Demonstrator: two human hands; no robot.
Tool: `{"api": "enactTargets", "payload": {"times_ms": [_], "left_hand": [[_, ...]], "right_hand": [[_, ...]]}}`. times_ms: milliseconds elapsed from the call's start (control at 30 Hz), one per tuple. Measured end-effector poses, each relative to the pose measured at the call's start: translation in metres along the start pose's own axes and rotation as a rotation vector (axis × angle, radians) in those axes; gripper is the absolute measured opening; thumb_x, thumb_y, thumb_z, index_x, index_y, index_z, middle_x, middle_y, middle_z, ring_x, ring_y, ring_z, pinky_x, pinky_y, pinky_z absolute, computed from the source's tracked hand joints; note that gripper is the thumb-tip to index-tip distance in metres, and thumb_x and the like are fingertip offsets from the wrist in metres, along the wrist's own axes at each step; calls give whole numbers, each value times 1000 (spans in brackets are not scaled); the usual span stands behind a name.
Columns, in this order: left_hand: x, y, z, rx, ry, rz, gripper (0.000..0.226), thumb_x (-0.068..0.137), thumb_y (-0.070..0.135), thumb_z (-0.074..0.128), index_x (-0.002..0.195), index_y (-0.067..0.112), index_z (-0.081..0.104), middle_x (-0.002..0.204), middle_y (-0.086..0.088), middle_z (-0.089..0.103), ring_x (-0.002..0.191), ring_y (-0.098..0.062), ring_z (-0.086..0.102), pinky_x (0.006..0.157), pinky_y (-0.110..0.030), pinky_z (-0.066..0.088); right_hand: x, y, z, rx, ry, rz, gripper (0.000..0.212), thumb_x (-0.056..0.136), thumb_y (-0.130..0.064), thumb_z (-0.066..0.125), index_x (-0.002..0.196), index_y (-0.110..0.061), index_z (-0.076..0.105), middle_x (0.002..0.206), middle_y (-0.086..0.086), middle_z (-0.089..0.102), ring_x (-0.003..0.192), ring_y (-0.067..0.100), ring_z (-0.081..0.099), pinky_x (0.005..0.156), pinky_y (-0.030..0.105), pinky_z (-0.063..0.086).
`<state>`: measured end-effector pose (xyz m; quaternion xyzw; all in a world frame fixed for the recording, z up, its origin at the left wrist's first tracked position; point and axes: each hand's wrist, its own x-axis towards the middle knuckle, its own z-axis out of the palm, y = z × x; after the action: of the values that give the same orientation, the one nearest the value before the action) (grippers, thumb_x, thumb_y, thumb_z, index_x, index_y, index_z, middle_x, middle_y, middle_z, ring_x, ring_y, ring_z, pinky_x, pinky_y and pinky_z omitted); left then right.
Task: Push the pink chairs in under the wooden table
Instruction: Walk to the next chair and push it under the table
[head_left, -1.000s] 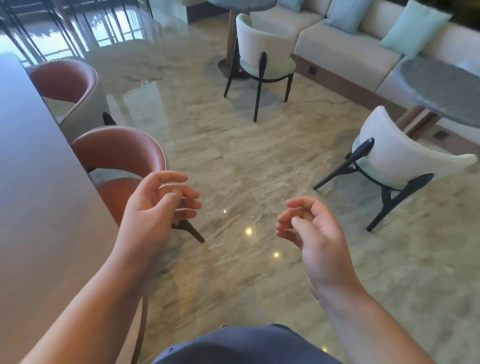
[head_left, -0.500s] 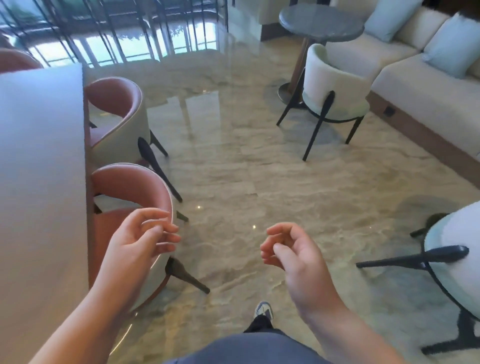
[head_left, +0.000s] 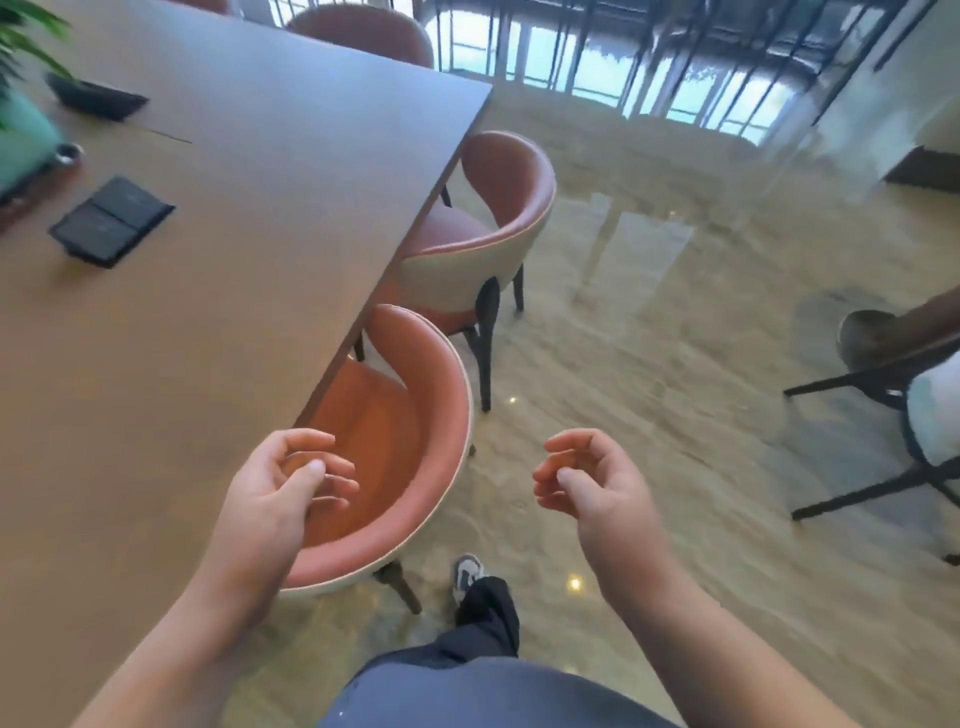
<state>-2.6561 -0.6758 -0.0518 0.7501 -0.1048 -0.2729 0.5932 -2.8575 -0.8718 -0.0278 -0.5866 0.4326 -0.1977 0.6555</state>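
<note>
A: Hands?
B: Left hand (head_left: 275, 499) and right hand (head_left: 592, 483) loosely curled, both empty, touching nothing.
A: Chairs?
B: Near pink round-backed chair (head_left: 415, 441) and far pink chair (head_left: 498, 218) along brown wooden surface (head_left: 218, 270) right edge, seats partly under.

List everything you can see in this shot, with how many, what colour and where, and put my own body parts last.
wooden table: one, brown, left half.
pink chairs: two plainly seen, pink with cream backs, along the table's right edge, the second farther on; a third back shows past the far end.
black pad: one, on the table, left.
dark dish: one, far left of the table.
plant: green leaves, top left corner.
white chair: one, black legs, right edge.
floor: beige marble, glossy.
left hand: over the table's edge, empty.
right hand: over the floor, empty.
</note>
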Motion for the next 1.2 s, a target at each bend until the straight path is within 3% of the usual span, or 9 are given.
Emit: {"api": "enactTargets", "payload": {"times_ms": [167, 533, 667, 867, 967, 1033, 1133, 1200], "left_hand": [[47, -9, 6, -107, 195, -129, 26, 102, -2, 42, 109, 11, 64, 86, -8, 76, 75, -19, 74, 68, -34, 59], [55, -36, 3, -271, 604, -183, 30, 99, -7, 40, 101, 14, 62, 80, -5, 72, 67, -16, 71, 60, -25, 58], [50, -56, 10, -301, 791, -297, 31, 98, -6, 41, 98, 16, 61, 79, -4, 72, 66, -16, 70, 58, -26, 57], [62, -92, 41, -267, 1010, -574, 30, 95, -7, 37, 94, 17, 55, 97, -18, 68, 70, -20, 63, 63, -34, 50], [68, -116, 59, -161, 1059, -747, 21, 95, 0, 47, 105, 17, 56, 119, -18, 66, 85, -24, 60, 75, -38, 50], [72, -129, 64, -70, 1056, -815, 33, 93, 4, 51, 123, 18, 54, 135, -11, 61, 100, -23, 57, 76, -32, 44], [80, -144, 64, -20, 1024, -930, 63, 93, 10, 55, 152, 17, 36, 154, -9, 45, 120, -27, 54, 92, -34, 43], [83, -156, 60, -78, 1066, -980, 69, 91, 9, 58, 155, 11, 31, 151, -12, 48, 122, -31, 55, 95, -35, 42]], "right_hand": [[87, -19, 32, -142, -142, 54, 34, 90, 8, 41, 101, -14, 65, 74, -5, 71, 73, 16, 67, 72, 30, 59], [216, -29, 85, -355, -434, 17, 36, 86, 7, 40, 101, -13, 66, 78, -2, 71, 74, 14, 68, 71, 27, 59], [267, -21, 107, -438, -541, 31, 37, 85, 4, 41, 102, -16, 67, 79, -4, 73, 74, 14, 69, 70, 26, 59], [349, 3, 139, -649, -699, 87, 33, 86, -1, 43, 99, -21, 65, 98, 7, 72, 86, 22, 68, 81, 40, 60], [390, 14, 153, -798, -748, 55, 29, 88, -9, 47, 101, -29, 62, 104, 0, 70, 92, 20, 68, 69, 33, 55], [415, 23, 164, -910, -754, 1, 29, 88, -18, 52, 114, -29, 61, 113, -6, 67, 98, 19, 65, 64, 27, 45], [447, 40, 182, -1061, -737, -15, 58, 89, -22, 57, 146, -23, 44, 134, -1, 54, 98, 19, 58, 56, 25, 38], [458, 52, 193, -1100, -747, 50, 70, 90, -27, 57, 154, -22, 32, 129, 2, 52, 88, 16, 58, 56, 29, 43]]}}
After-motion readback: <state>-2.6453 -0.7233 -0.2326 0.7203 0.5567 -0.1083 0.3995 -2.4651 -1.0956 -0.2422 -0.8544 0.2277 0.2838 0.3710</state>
